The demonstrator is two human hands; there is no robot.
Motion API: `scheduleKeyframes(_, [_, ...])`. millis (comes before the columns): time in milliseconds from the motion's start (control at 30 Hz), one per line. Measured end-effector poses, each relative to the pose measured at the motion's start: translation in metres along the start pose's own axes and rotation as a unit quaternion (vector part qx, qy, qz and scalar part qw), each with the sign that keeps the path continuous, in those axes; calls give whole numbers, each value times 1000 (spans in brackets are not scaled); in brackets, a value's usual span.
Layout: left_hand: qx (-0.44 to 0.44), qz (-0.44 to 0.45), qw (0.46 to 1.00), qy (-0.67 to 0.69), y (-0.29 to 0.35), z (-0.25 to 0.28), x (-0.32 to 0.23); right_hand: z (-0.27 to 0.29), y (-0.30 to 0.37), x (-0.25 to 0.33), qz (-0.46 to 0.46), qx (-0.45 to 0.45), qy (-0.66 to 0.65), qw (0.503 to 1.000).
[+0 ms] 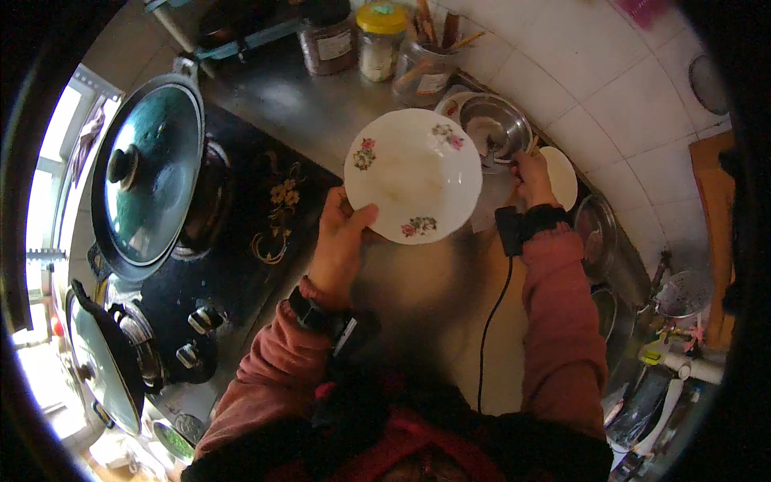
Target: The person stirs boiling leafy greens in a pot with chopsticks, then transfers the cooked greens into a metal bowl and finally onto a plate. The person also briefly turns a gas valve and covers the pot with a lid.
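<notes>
The left hand (pixel 344 234) is holding the flowered plate (pixel 414 178) by its rim, near the metal bowl (pixel 516 128); keeping it level should be helping. The right hand (pixel 532 178) is resting beside this bowl; I cannot tell its grip.

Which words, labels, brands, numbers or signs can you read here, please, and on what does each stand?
No text here is readable.
Pale label on the dark-filled jar: too small and blurred to read.
Whitish label on the glass holder: likewise unreadable.
Plate in the left hand: flower motifs, no visible words.
</notes>
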State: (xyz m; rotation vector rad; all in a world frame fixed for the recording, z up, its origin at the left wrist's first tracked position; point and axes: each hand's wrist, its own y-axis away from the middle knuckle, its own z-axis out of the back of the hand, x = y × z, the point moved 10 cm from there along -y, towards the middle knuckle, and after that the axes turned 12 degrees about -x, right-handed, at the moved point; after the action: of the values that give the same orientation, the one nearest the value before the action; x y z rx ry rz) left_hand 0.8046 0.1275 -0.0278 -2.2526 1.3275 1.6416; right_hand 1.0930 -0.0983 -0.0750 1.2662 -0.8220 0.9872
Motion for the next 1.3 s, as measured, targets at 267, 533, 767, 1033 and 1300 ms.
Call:
scheduleKeyframes(267, [7,11,1000,13,65,23,-10,10,76,13,-15,81,104,991])
scheduleKeyframes(533, [-6,20,1000,23,158,66,-1,-24,282,39,29,415,127,900])
scheduleKeyframes(767, [-37,4,998,43,244,116,12,-36,363,-12,-15,502,187,844])
scheduleKeyframes(1033, [-13,-13,995,96,302,142,23,-5,417,-66,-5,500,160,851])
scheduleKeyframes(1300, [32,36,998,37,318,118,66,140,419,-63,136,312,208,917])
